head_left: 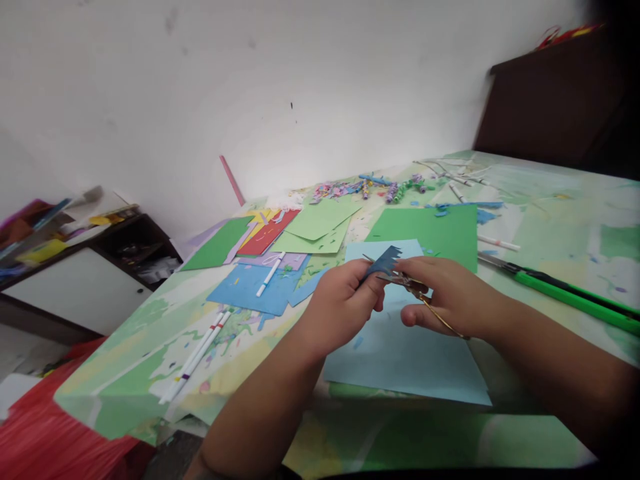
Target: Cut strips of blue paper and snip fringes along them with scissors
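My left hand [347, 300] is closed on a small dark blue paper piece [384, 261], pinched between thumb and fingers. Several notches give the paper's upper right edge a jagged, fringed look. A pair of scissors [436, 315] with thin gold-coloured handles is in my right hand [447, 287]. Its blades lie close by the blue paper, partly hidden behind it and my fingers, so I cannot tell how far apart they are. Beneath both hands lies a light blue sheet [405, 360], overlapping a green sheet [430, 227] behind it.
A green utility knife [575, 297] lies on the right of the patterned tablecloth [135, 360]. White sticks [200, 353] with coloured bands lie front left. Blue sheets [250, 290], a red sheet [267, 233] and paper scraps [335, 192] spread across the table towards the wall.
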Demonstrator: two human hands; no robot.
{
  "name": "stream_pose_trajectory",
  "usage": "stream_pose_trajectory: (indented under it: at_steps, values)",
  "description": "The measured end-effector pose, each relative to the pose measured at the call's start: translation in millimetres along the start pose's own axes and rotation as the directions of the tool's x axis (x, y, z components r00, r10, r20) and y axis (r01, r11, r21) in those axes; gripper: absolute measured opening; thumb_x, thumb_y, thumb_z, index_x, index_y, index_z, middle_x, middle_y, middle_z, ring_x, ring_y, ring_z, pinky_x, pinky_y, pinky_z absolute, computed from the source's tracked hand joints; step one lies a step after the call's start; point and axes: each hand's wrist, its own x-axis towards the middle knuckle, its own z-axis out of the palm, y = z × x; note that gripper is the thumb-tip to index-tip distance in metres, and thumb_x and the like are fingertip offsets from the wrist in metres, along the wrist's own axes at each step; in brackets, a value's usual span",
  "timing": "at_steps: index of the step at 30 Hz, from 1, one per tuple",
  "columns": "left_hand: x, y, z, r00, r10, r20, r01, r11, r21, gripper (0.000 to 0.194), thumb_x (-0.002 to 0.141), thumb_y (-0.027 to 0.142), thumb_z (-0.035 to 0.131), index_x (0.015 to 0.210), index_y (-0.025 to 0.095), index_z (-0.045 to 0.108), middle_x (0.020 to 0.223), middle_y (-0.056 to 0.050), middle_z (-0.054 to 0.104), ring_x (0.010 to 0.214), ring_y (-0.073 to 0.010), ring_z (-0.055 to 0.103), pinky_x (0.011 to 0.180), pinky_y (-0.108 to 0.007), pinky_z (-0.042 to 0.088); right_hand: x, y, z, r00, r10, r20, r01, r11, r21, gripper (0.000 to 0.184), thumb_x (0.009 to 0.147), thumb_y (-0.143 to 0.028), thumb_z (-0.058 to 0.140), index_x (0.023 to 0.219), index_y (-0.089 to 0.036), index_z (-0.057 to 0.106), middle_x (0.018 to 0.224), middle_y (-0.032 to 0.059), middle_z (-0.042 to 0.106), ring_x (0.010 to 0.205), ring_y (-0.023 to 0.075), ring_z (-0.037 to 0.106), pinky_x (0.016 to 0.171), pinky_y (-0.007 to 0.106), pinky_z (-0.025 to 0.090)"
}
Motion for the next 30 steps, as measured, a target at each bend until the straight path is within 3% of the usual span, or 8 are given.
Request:
stream_pose_trajectory:
  at_steps: [4,10,18,23,26,30]
  values:
    - [-0.7,0.8,0.5,1.0,0.031,0.001,-0.031,0.999,0.014,0.031,0.082,0.03,0.04,0.055,0.017,0.048,0.05,0.004,0.049,0.046,-0.0064,0.044,0.047,-0.02,0.034,-0.2,0.1,-0.1,0.999,-0.029,-0.02,0.029,0.999,-0.019,0.067,0.071,-0.073,0.028,0.088,-0.014,0.055,0.059,0.0018,0.047,0.053,0.0149,0.041,0.05,0.025,0.031]
    - [-2.5,0.3,1.1,1.0,-0.013,0.0,0.013,1.0,-0.001,0.029,0.08,0.03,0.042,0.055,0.017,0.048,0.051,0.004,0.05,0.045,-0.0061,0.044,0.047,-0.02,0.035,0.7,-0.2,0.0,0.999,-0.03,-0.045,0.027,0.998,-0.063,0.063,0.07,-0.074,0.025,0.072,-0.017,0.051,0.053,0.0003,0.045,0.049,0.013,0.04,0.046,0.022,0.027]
    - [-1.2,0.4,3.0,0.996,-0.083,0.045,0.091,0.963,-0.252,0.013,0.077,0.024,0.048,0.068,0.016,0.052,0.05,0.006,0.051,0.039,-0.004,0.043,0.04,-0.017,0.035,-0.4,2.3,0.2,0.997,0.002,-0.079,-0.009,0.996,-0.089,0.058,0.064,-0.075,0.037,0.064,-0.019,0.048,0.049,-0.0019,0.042,0.047,0.0118,0.041,0.044,0.021,0.025]
    - [0.6,0.9,3.2,0.986,-0.157,0.064,0.169,0.93,-0.326,0.012,0.076,0.026,0.048,0.071,0.016,0.054,0.053,0.005,0.054,0.04,-0.0047,0.046,0.04,-0.017,0.036,1.4,1.2,-1.7,0.996,0.059,-0.066,-0.065,0.993,-0.097,0.061,0.065,-0.076,0.036,0.068,-0.018,0.053,0.05,-0.0015,0.044,0.048,0.0123,0.043,0.045,0.021,0.028]
    - [1.1,0.4,1.9,0.992,-0.124,-0.008,0.119,0.966,-0.229,0.012,0.075,0.022,0.046,0.07,0.016,0.054,0.048,0.007,0.047,0.04,-0.0041,0.04,0.041,-0.018,0.033,2.7,1.8,-2.3,0.997,0.078,-0.025,-0.08,0.993,-0.09,0.058,0.068,-0.072,0.04,0.078,-0.017,0.056,0.055,0.0002,0.049,0.051,0.0139,0.045,0.047,0.022,0.029]
    - [1.5,1.4,-0.6,0.997,-0.048,-0.057,0.041,0.994,-0.105,0.026,0.077,0.025,0.044,0.053,0.016,0.045,0.044,0.006,0.041,0.043,-0.0048,0.037,0.045,-0.019,0.032,2.2,2.4,-1.0,0.998,0.055,-0.008,-0.056,0.997,-0.053,0.062,0.072,-0.067,0.04,0.101,-0.015,0.054,0.066,0.004,0.054,0.058,0.0167,0.048,0.052,0.025,0.034]
